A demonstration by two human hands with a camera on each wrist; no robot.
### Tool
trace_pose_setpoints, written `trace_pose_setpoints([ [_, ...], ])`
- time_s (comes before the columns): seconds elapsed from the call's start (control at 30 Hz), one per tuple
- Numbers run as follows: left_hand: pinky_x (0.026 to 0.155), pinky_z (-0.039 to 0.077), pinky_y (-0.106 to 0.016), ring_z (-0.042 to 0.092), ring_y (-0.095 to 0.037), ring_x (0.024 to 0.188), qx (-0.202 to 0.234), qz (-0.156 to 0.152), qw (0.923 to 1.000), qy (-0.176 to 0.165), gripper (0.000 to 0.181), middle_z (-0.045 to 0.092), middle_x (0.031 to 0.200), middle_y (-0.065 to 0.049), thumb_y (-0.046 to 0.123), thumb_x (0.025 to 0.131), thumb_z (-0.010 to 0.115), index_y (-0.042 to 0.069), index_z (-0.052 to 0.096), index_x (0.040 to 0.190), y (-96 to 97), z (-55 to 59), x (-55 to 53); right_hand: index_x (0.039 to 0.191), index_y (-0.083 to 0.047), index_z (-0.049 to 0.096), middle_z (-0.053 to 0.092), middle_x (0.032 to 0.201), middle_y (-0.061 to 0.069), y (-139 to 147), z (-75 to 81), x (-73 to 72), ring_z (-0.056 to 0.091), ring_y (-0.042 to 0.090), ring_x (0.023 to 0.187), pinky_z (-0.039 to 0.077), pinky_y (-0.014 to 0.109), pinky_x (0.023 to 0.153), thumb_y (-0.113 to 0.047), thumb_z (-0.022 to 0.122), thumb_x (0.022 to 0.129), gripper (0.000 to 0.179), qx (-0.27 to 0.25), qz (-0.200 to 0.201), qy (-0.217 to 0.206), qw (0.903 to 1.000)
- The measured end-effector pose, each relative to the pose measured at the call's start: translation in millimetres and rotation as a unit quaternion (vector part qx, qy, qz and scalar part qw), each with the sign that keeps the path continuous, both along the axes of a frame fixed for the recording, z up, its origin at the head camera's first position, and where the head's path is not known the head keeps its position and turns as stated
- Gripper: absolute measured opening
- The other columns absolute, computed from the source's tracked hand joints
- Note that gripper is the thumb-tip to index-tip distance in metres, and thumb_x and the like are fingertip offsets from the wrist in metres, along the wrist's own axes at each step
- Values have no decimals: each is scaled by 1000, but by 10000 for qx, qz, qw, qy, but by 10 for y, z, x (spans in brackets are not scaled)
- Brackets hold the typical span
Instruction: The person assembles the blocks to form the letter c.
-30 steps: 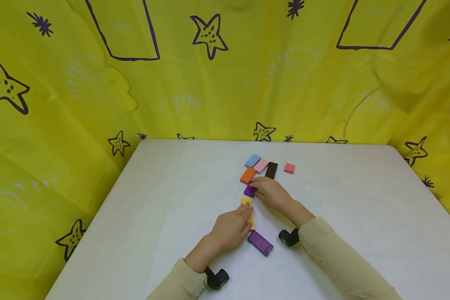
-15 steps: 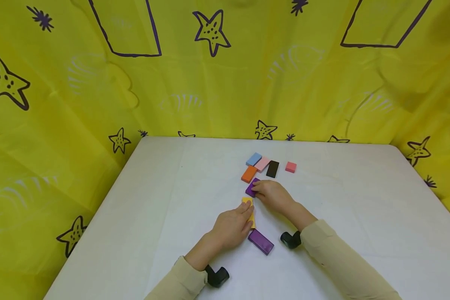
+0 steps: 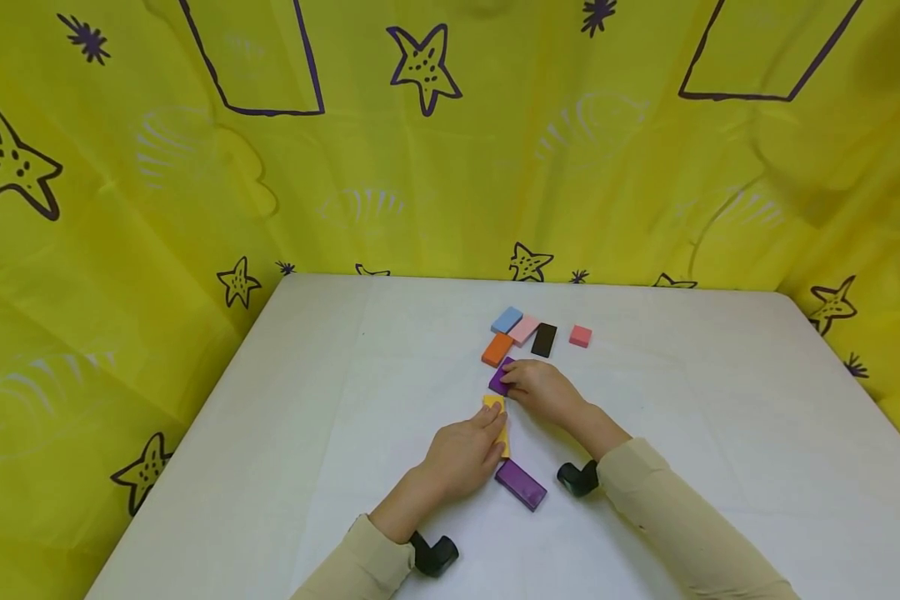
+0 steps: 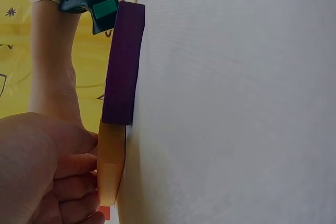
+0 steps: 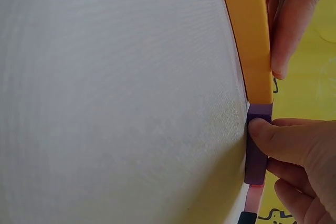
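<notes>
White table [image 3: 390,358] beneath all. Left hand [image 3: 459,458] rested straight-fingered; right hand [image 3: 543,390], farther out, pinched. Yellow block [image 5: 249,40] lay under the left fingers, long purple block [image 3: 521,485] just nearer than them. Short purple block [image 5: 256,170] was clamped between right thumb and fingers, orange block [image 3: 497,349] just beyond. Judged risks: an overlong push with the pinch threatened to skew the orange; uneven left pressure, to swivel the yellow.

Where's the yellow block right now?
In the head view, the yellow block lies slightly right of centre, partly under the left hand, between the far purple block, held by the right hand, and the near purple block.
</notes>
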State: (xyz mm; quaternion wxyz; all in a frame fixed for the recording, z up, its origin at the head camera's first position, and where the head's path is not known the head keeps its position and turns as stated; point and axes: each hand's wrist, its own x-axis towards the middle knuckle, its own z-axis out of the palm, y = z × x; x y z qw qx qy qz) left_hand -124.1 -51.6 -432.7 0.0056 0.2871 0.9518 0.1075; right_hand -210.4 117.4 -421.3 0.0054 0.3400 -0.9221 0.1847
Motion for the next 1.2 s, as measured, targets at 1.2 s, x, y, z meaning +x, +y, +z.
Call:
trace_pose_setpoints([
  [1.2, 86, 46, -32, 47, -15, 120, 101, -35, 9998, 189, 42, 48, 134, -4, 26, 94, 49, 7, 53, 131, -17, 31, -26, 97, 1, 71, 66, 99, 11, -29, 10, 25, 61, 27, 96, 46, 39, 86, -5, 70, 79, 19, -58, 166, 233, 9996],
])
